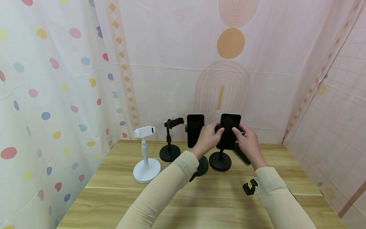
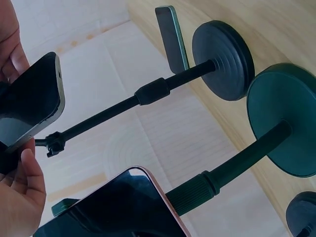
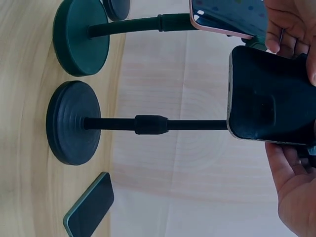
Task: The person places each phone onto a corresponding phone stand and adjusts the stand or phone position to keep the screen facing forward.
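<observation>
1. My left hand [image 1: 208,139] is clamped on the left edge of the black-screened rectangular phone with a silver-coloured rim [image 1: 229,140], thumb on the front face.
2. My right hand [image 1: 249,143] is clamped on its right edge, likewise thumb forward.
3. The phone is upright at the top of the black round-based stand [image 1: 220,162] on the light wood-grain surface [image 1: 223,198].
4. Left of it, a pink-rimmed phone [image 1: 195,128] is at the dark green round-based stand [image 2: 291,148].
5. A green-rimmed phone [image 3: 91,206] is near the black stand's base.

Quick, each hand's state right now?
Left hand: closed, holding one edge of the phone between both hands.
Right hand: closed, holding that phone's opposite edge.
</observation>
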`<move>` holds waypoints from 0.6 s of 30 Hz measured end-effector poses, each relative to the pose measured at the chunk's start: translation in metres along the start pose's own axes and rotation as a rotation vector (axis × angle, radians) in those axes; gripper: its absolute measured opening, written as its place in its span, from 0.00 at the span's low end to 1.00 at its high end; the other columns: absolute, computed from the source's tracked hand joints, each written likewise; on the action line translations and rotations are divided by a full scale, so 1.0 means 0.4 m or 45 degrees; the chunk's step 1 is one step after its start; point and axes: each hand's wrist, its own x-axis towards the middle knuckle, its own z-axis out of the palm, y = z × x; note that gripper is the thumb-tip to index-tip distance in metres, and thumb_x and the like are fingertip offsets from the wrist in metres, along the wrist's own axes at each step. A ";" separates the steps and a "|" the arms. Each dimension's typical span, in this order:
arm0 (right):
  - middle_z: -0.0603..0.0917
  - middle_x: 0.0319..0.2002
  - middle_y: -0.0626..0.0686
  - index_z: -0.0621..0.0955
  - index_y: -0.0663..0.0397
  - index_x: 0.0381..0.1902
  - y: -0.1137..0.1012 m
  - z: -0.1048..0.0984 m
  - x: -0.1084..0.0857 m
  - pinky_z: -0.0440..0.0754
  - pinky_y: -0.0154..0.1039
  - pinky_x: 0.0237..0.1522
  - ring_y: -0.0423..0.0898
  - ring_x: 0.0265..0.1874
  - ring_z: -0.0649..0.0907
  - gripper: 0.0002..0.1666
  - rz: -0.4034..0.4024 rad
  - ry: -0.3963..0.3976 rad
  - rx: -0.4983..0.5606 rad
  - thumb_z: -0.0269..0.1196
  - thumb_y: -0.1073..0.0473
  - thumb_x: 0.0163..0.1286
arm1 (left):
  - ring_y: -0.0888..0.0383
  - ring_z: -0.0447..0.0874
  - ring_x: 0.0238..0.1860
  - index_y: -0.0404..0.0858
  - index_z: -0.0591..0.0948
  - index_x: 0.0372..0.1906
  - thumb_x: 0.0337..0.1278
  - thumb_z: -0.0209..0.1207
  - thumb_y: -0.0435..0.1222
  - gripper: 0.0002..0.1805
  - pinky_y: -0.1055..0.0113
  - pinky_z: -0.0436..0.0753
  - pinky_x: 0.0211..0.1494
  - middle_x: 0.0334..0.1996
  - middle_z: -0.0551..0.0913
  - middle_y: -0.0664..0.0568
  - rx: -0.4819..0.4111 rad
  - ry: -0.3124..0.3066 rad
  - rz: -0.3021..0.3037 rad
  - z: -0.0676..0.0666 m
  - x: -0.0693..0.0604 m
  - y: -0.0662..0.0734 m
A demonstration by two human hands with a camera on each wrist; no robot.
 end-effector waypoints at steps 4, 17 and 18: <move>0.82 0.51 0.66 0.77 0.63 0.60 -0.002 0.001 0.002 0.81 0.52 0.48 0.58 0.49 0.82 0.24 0.016 0.000 -0.015 0.55 0.50 0.78 | 0.59 0.76 0.26 0.36 0.81 0.53 0.73 0.56 0.41 0.14 0.67 0.77 0.34 0.22 0.77 0.54 0.023 0.032 -0.001 0.003 0.001 0.001; 0.82 0.52 0.67 0.76 0.65 0.62 -0.013 0.008 0.011 0.81 0.52 0.50 0.59 0.48 0.83 0.26 0.028 -0.027 -0.011 0.55 0.50 0.78 | 0.53 0.86 0.40 0.37 0.81 0.58 0.72 0.57 0.43 0.18 0.60 0.83 0.42 0.44 0.87 0.46 0.161 0.123 -0.023 -0.001 -0.004 0.010; 0.81 0.53 0.67 0.75 0.65 0.63 -0.013 0.009 0.011 0.81 0.52 0.50 0.59 0.49 0.83 0.26 0.033 -0.032 -0.005 0.55 0.50 0.78 | 0.53 0.86 0.41 0.37 0.81 0.59 0.72 0.57 0.43 0.18 0.60 0.83 0.43 0.45 0.87 0.47 0.167 0.122 -0.024 -0.001 -0.004 0.011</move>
